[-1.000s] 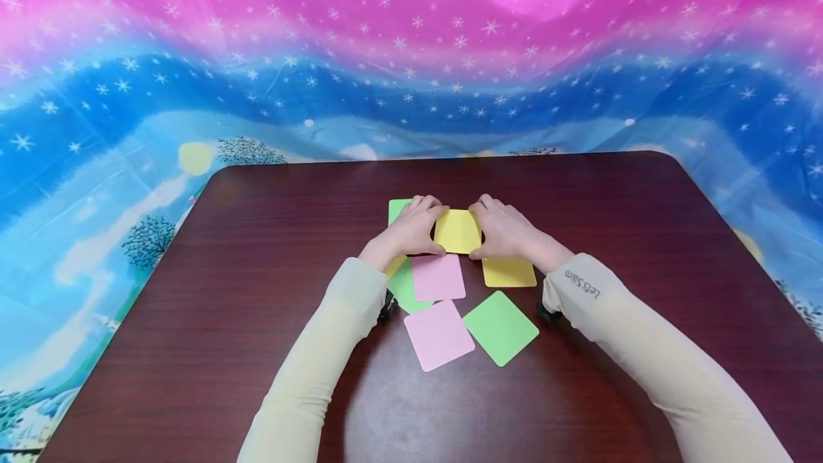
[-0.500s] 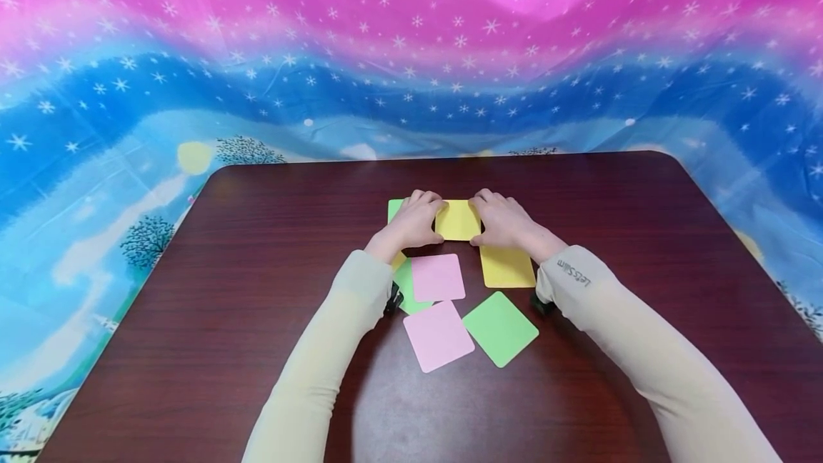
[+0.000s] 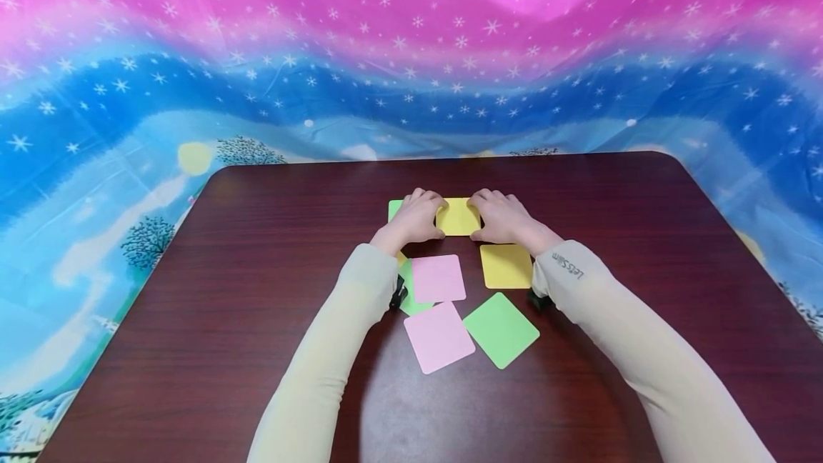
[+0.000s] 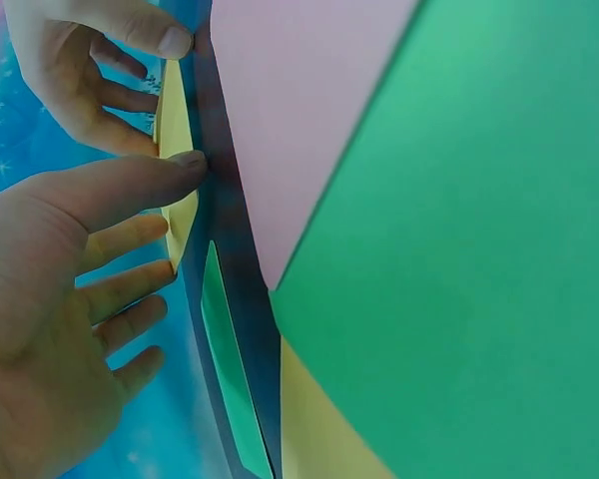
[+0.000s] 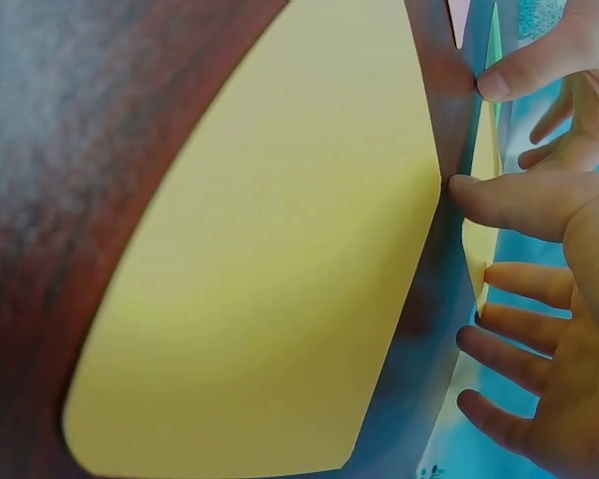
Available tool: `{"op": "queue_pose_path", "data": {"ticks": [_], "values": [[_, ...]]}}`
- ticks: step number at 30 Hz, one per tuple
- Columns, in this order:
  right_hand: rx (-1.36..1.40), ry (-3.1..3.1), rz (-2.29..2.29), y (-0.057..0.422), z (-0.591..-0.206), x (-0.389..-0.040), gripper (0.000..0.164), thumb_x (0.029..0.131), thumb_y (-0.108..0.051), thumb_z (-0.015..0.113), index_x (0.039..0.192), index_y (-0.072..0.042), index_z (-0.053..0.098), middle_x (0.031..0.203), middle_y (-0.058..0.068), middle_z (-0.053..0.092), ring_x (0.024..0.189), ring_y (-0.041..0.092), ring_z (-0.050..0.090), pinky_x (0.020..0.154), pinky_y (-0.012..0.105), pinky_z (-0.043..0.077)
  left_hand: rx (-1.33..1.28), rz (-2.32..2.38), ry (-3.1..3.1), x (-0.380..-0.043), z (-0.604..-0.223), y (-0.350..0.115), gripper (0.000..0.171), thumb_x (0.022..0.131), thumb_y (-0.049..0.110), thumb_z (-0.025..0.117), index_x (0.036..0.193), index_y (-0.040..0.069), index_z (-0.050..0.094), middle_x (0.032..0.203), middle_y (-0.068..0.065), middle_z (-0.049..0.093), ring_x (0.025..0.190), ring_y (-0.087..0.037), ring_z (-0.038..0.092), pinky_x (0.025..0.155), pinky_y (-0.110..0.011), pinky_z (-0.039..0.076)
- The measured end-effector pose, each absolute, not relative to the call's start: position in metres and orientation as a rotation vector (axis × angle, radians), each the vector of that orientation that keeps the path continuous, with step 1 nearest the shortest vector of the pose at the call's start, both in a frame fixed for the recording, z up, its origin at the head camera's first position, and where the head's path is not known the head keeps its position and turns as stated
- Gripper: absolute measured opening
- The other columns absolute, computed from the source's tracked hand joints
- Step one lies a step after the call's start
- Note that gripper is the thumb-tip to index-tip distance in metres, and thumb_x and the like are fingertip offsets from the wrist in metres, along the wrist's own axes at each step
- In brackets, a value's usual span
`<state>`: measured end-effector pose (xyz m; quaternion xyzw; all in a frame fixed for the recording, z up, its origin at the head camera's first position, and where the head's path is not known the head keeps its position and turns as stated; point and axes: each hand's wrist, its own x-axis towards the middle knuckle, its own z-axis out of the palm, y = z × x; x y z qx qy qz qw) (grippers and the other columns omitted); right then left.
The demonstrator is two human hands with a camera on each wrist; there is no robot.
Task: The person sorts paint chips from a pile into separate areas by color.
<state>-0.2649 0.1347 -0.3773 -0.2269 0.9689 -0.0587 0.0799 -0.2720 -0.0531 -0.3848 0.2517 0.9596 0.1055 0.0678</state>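
Watched from my remote station, a person's left hand (image 3: pixel 416 216) and right hand (image 3: pixel 504 218), fingers half curled, grip a yellow card (image 3: pixel 459 216) by opposite sides, mid-width on the worktop (image 3: pixel 289 220). Over the past second I saw both hands move it toward the far edge, away from the upper pink card (image 3: pixel 439 279) and a second yellow card (image 3: pixel 506 266); those two stayed put. For the work, I judge, the held card now stands apart, roughly level with a green card (image 3: pixel 393 210) partly hidden by the left hand. Whether it lies flat, I cannot tell.
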Motion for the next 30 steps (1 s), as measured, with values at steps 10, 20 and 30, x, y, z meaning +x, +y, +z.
{"op": "queue_pose_path", "data": {"ticks": [10, 20, 30], "values": [[-0.612, 2.847, -0.306, 0.136, -0.383, -0.273, 0.062, 0.076, -0.032, 0.071, 0.127, -0.009, 0.045, 0.135, 0.013, 0.040, 0.121, 0.033, 0.038, 0.098, 0.054, 0.029, 0.723, 0.408, 2.859, -0.274, -0.387, -0.053, 0.051, 0.078, 0.029, 0.070, 0.124, 0.014, 0.054, 0.133, -0.004, 0.045, 0.122, -0.025, 0.032, 0.100, -0.040, 0.026], [-0.577, 2.755, -0.375, 0.136, -0.381, -0.277, 0.055, 0.079, -0.027, 0.069, 0.126, -0.008, 0.047, 0.137, 0.014, 0.039, 0.122, 0.033, 0.034, 0.099, 0.054, 0.028, 0.696, 0.435, 2.825, -0.276, -0.388, -0.054, 0.047, 0.080, 0.029, 0.068, 0.123, 0.015, 0.055, 0.134, -0.004, 0.045, 0.122, -0.025, 0.030, 0.100, -0.041, 0.025], [-0.583, 2.741, -0.352, 0.135, -0.381, -0.276, 0.055, 0.083, -0.024, 0.065, 0.131, -0.007, 0.045, 0.142, 0.016, 0.031, 0.127, 0.036, 0.028, 0.100, 0.056, 0.025, 0.650, 0.390, 2.806, -0.276, -0.387, -0.051, 0.043, 0.084, 0.025, 0.061, 0.126, 0.017, 0.053, 0.140, -0.004, 0.039, 0.126, -0.025, 0.026, 0.102, -0.041, 0.023]]}}
